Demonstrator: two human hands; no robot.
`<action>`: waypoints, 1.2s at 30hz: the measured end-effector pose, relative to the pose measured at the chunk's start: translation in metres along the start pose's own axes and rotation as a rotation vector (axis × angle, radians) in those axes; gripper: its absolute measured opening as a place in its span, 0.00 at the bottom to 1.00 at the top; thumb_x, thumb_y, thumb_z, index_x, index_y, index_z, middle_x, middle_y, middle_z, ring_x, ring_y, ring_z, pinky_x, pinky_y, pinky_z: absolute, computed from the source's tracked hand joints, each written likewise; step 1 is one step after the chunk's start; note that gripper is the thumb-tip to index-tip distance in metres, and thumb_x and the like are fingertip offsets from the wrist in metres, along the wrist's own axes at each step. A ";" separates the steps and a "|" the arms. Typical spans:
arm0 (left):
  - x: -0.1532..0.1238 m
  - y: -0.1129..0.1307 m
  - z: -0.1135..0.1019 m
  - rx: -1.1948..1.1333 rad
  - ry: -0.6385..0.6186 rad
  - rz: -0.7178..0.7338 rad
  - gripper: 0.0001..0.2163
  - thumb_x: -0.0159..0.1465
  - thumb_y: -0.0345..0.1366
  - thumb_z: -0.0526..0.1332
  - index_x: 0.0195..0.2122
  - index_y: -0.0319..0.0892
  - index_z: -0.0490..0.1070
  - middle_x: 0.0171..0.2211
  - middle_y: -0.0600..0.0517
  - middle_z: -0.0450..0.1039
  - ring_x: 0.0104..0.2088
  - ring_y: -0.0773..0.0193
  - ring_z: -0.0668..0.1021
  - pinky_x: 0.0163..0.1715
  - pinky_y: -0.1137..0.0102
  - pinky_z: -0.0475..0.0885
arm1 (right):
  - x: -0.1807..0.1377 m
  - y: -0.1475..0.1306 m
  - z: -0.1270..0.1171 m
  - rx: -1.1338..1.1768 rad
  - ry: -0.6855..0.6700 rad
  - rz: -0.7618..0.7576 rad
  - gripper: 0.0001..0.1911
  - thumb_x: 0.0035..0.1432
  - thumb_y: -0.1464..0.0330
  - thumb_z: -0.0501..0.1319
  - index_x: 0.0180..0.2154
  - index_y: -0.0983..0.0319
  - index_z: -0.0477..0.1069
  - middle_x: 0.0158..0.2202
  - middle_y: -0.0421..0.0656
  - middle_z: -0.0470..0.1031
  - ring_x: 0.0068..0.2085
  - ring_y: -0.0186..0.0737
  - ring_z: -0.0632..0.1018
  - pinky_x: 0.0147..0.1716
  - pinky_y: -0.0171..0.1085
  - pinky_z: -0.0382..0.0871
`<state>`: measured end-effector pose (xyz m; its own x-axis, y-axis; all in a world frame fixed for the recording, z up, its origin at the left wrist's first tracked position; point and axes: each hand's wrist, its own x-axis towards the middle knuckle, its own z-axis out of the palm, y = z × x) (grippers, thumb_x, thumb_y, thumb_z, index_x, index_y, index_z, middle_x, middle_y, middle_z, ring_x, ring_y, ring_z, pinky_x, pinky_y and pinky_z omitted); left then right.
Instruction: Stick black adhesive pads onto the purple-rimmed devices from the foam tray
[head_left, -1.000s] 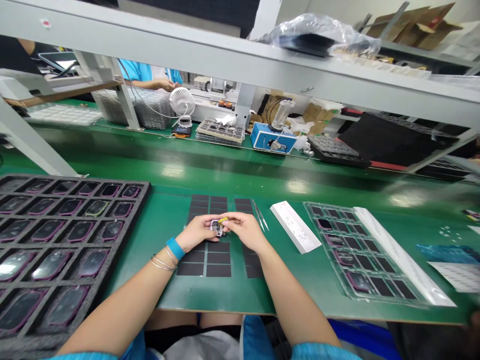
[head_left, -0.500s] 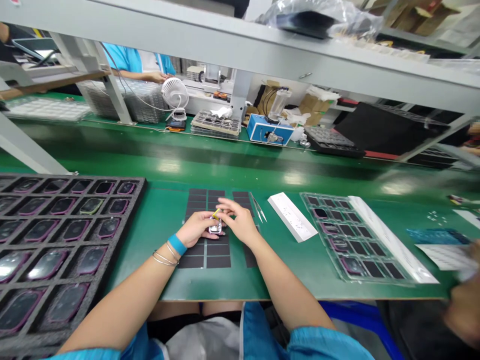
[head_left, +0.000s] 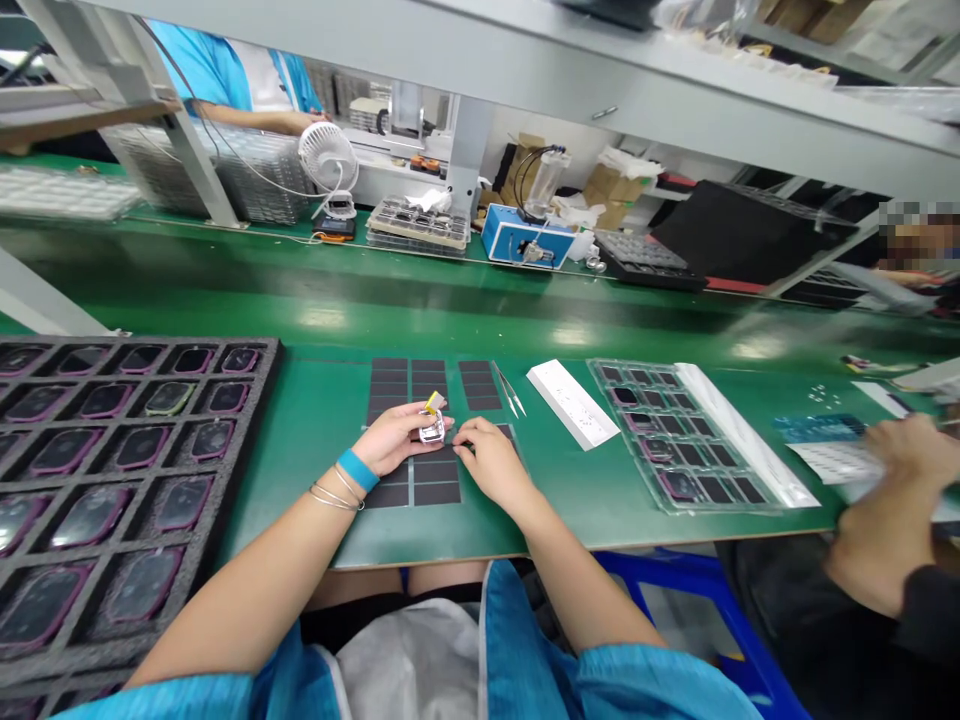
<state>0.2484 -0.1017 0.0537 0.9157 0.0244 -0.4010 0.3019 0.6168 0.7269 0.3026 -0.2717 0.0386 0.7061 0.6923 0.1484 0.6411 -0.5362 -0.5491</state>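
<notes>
Right hand [head_left: 491, 462] first: it has come away from the small device [head_left: 431, 432] and sits just beside it at the centre of the frame, fingertips bunched together. Whether something tiny is pinched there, I cannot tell. So the device now rests with the left hand [head_left: 390, 440] alone, pinched between thumb and fingers, its yellow piece [head_left: 434, 402] standing up at the top — half a second ago the right fingers were at that piece, which suggests that contact has ended for the moment.

Below the hands, black sheets [head_left: 435, 492] lie in rows on the green tabletop [head_left: 555, 495]. A foam tray [head_left: 271, 368] of dark-faced pieces fills the left of the frame. Slightly farther, right of centre, are tweezers [head_left: 511, 390], a white strip [head_left: 574, 405] and a clear tray [head_left: 628, 430]. At the right edge, a co-worker's hand [head_left: 911, 445] has come into view. Farthest, upper left, stands a white fan [head_left: 328, 157].
</notes>
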 end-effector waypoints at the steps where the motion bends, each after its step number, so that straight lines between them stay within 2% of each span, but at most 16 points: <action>1: 0.000 0.000 0.000 0.000 -0.003 0.001 0.12 0.54 0.27 0.65 0.41 0.37 0.74 0.36 0.43 0.78 0.36 0.59 0.79 0.38 0.63 0.74 | 0.001 0.001 0.000 0.012 -0.001 -0.001 0.08 0.53 0.78 0.60 0.32 0.62 0.75 0.38 0.45 0.71 0.40 0.41 0.73 0.45 0.42 0.67; 7: -0.001 0.001 0.000 -0.005 -0.001 -0.001 0.14 0.54 0.27 0.65 0.42 0.36 0.74 0.36 0.43 0.78 0.34 0.60 0.79 0.37 0.64 0.75 | 0.008 0.004 0.002 0.085 0.013 0.074 0.05 0.51 0.76 0.63 0.27 0.62 0.74 0.37 0.44 0.69 0.40 0.41 0.72 0.46 0.43 0.66; 10: -0.001 0.001 0.001 -0.004 0.010 -0.009 0.13 0.55 0.26 0.64 0.42 0.36 0.74 0.35 0.43 0.79 0.34 0.61 0.79 0.37 0.64 0.75 | 0.012 0.004 0.006 0.081 -0.001 0.088 0.07 0.53 0.77 0.61 0.25 0.62 0.71 0.36 0.45 0.67 0.41 0.41 0.71 0.46 0.43 0.66; 15: 0.001 0.000 0.000 -0.003 -0.002 -0.009 0.13 0.54 0.26 0.65 0.42 0.36 0.74 0.35 0.43 0.79 0.34 0.61 0.79 0.37 0.64 0.75 | -0.002 0.003 0.006 0.011 0.044 -0.140 0.08 0.57 0.79 0.53 0.30 0.62 0.67 0.39 0.47 0.64 0.42 0.44 0.67 0.45 0.45 0.66; 19: 0.001 0.000 0.000 0.005 0.001 -0.009 0.14 0.53 0.27 0.66 0.42 0.37 0.74 0.35 0.43 0.79 0.33 0.61 0.79 0.36 0.65 0.75 | -0.016 -0.003 -0.010 0.081 0.138 -0.247 0.07 0.60 0.75 0.52 0.34 0.60 0.66 0.41 0.48 0.66 0.45 0.46 0.67 0.47 0.48 0.64; 21: 0.001 0.000 0.000 0.015 0.003 -0.003 0.14 0.52 0.27 0.67 0.41 0.37 0.74 0.35 0.43 0.79 0.33 0.61 0.79 0.35 0.66 0.75 | -0.011 -0.007 -0.024 0.176 0.229 -0.244 0.05 0.60 0.71 0.53 0.34 0.59 0.67 0.42 0.48 0.68 0.46 0.46 0.69 0.48 0.48 0.63; 23: 0.001 -0.001 0.001 0.035 0.008 0.013 0.13 0.52 0.28 0.67 0.40 0.36 0.75 0.34 0.43 0.79 0.33 0.61 0.80 0.35 0.66 0.76 | 0.003 -0.011 -0.039 0.332 0.254 -0.217 0.04 0.59 0.69 0.56 0.31 0.58 0.68 0.40 0.46 0.71 0.44 0.44 0.72 0.47 0.46 0.64; 26: 0.001 -0.002 0.002 0.069 0.027 0.043 0.14 0.51 0.29 0.68 0.39 0.36 0.75 0.34 0.43 0.79 0.33 0.59 0.80 0.34 0.67 0.76 | 0.032 -0.011 -0.048 0.615 0.111 -0.155 0.06 0.53 0.66 0.63 0.26 0.59 0.68 0.32 0.42 0.75 0.37 0.41 0.76 0.42 0.43 0.68; 29: 0.001 -0.002 0.002 0.109 0.074 0.082 0.13 0.50 0.30 0.69 0.38 0.37 0.75 0.31 0.46 0.78 0.31 0.60 0.80 0.31 0.67 0.77 | 0.050 -0.003 -0.036 0.787 -0.039 -0.077 0.09 0.46 0.65 0.67 0.24 0.61 0.69 0.28 0.41 0.75 0.33 0.39 0.76 0.38 0.41 0.69; 33: 0.003 -0.002 0.002 0.161 0.084 0.092 0.11 0.50 0.30 0.69 0.36 0.36 0.76 0.27 0.48 0.77 0.27 0.63 0.79 0.28 0.68 0.77 | 0.049 0.006 -0.014 0.761 -0.093 -0.021 0.09 0.46 0.65 0.67 0.25 0.61 0.69 0.26 0.39 0.74 0.30 0.36 0.74 0.33 0.37 0.68; 36: 0.004 -0.002 0.002 0.177 0.064 0.095 0.12 0.49 0.32 0.70 0.35 0.36 0.76 0.28 0.47 0.77 0.27 0.63 0.78 0.28 0.68 0.77 | 0.044 0.006 -0.011 0.723 -0.112 -0.055 0.09 0.47 0.67 0.66 0.28 0.61 0.67 0.28 0.39 0.73 0.30 0.35 0.73 0.34 0.37 0.68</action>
<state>0.2516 -0.1042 0.0520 0.9252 0.1297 -0.3567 0.2621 0.4612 0.8477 0.3409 -0.2499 0.0509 0.6184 0.7754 0.1279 0.2893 -0.0734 -0.9544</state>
